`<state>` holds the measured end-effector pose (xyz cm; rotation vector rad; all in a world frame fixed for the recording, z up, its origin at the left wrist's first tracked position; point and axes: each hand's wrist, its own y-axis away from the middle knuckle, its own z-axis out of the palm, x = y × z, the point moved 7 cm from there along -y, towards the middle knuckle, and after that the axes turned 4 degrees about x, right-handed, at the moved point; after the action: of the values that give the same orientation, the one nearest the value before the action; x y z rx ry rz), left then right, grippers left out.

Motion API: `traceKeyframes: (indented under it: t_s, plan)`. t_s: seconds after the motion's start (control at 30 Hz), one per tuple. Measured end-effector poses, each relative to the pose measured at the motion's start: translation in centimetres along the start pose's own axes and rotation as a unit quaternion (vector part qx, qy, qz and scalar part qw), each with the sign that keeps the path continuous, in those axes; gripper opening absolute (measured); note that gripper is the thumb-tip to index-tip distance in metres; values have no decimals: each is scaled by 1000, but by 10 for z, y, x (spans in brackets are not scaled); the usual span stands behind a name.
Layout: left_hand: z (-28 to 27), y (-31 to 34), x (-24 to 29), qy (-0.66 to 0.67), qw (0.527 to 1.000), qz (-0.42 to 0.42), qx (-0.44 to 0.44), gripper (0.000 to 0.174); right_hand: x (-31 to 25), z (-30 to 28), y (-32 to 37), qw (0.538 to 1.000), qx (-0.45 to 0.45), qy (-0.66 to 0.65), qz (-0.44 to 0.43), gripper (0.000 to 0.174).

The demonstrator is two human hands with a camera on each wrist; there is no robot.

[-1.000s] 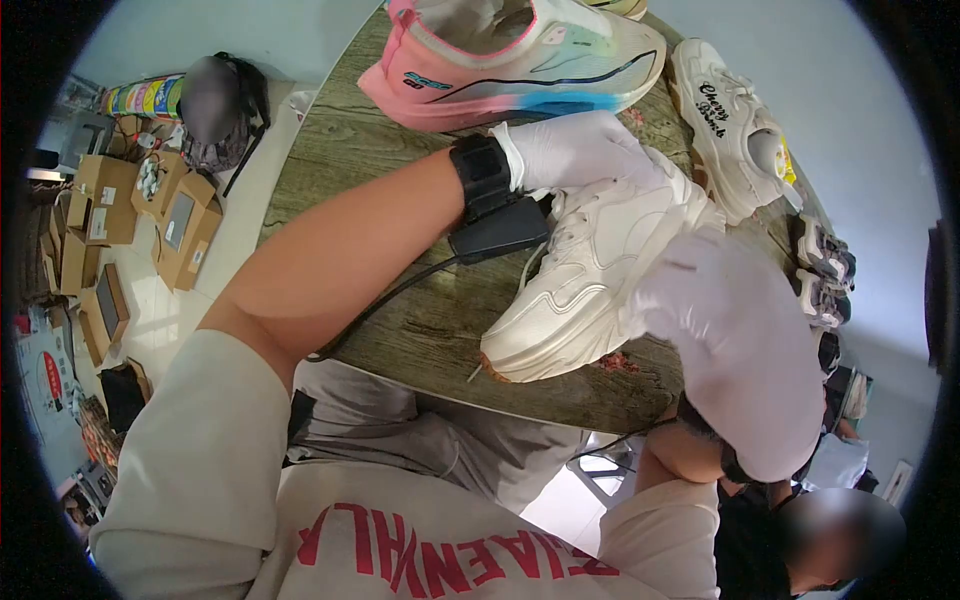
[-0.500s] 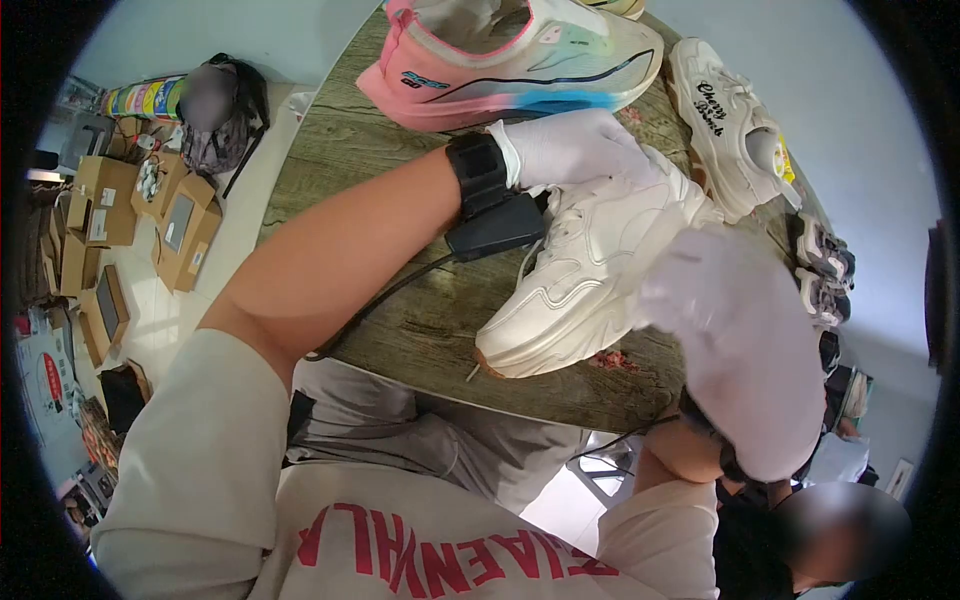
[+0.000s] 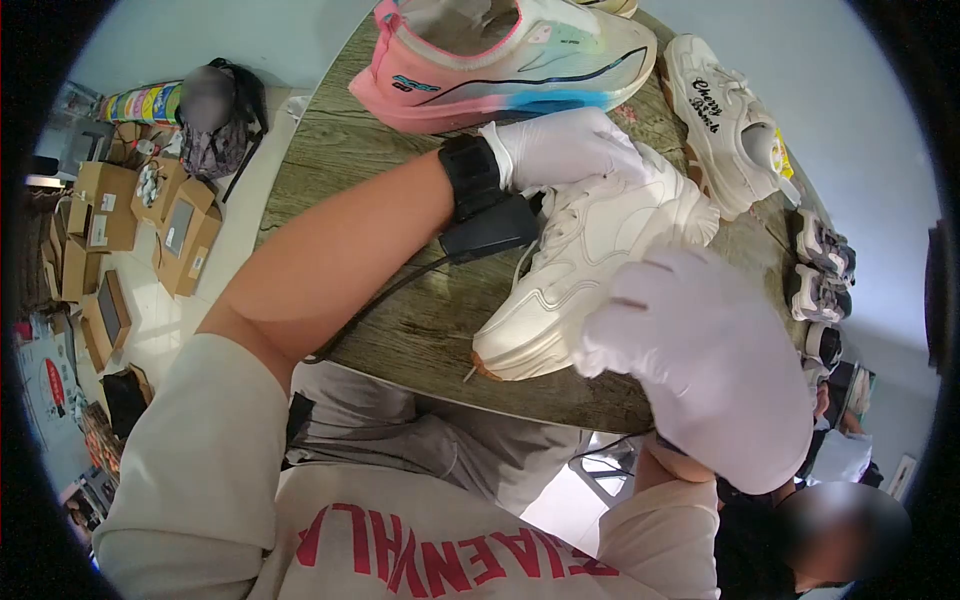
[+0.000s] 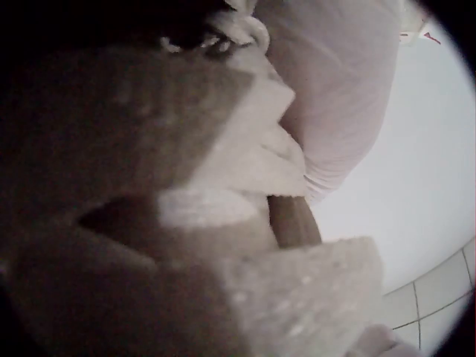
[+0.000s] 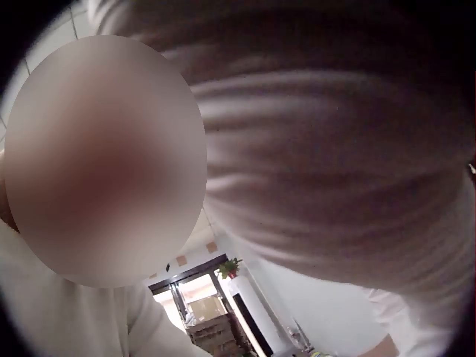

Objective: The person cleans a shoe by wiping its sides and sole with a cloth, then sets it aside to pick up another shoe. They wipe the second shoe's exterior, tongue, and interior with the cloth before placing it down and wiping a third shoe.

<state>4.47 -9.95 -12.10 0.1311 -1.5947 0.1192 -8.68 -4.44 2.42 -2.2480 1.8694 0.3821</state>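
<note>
A white sneaker (image 3: 600,235) with a chunky sole lies tilted on the table, its toe pointing down and left in the head view. My white-gloved left hand (image 3: 570,150) grips it at the collar, fingers curled over the opening. My right hand (image 3: 705,350), gloved too, has its fingers bent against the sole side near the toe. Whether a small cloth or pad is under those fingertips I cannot tell. In the left wrist view a pale glove (image 4: 335,89) shows above dim, blurred surfaces. Glove folds (image 5: 320,149) fill much of the right wrist view.
A pink, white and blue running shoe (image 3: 500,75) stands behind my left hand. Another white sneaker with black lettering (image 3: 715,120) is at the back right, with smaller shoes (image 3: 825,270) beyond. Cardboard boxes (image 3: 105,205) lie on the floor at left. A person (image 3: 760,545) is at lower right.
My right hand has slid left along the sole toward the toe. The sneaker has shifted slightly left, with my left hand staying on it.
</note>
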Motion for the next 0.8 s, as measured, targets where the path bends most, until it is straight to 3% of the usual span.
traceKeyframes:
  t_s: [0.1, 0.27, 0.33, 0.43, 0.5, 0.57, 0.7, 0.8]
  plan:
    - [1, 1, -5, 20, 998, -59, 20, 29, 13, -9, 6, 998, 8, 40, 38, 8]
    - [1, -6, -18, 27, 999, -26, -7, 26, 29, -21, 8, 989, 72, 93, 93, 12]
    - [0, -3, -12, 14, 999, -29, -5, 26, 11, -19, 0, 1000, 13, 24, 4, 13]
    - [1, -2, -9, 28, 999, -30, 7, 27, -17, -5, -7, 998, 20, 10, -57, 14]
    - [2, -4, -3, 43, 999, 26, 12, 29, -17, 2, -4, 994, 44, 65, -80, 14]
    - [2, -1, -3, 43, 999, 6, 7, 30, 0, 1, -5, 999, 42, -4, -25, 12]
    - [0, -5, -15, 31, 999, -24, -11, 32, 28, -12, 4, 998, -11, 41, 37, 8]
    - [0, -1, -5, 22, 1000, -3, 17, 33, 47, -31, 12, 980, 89, 70, 163, 7]
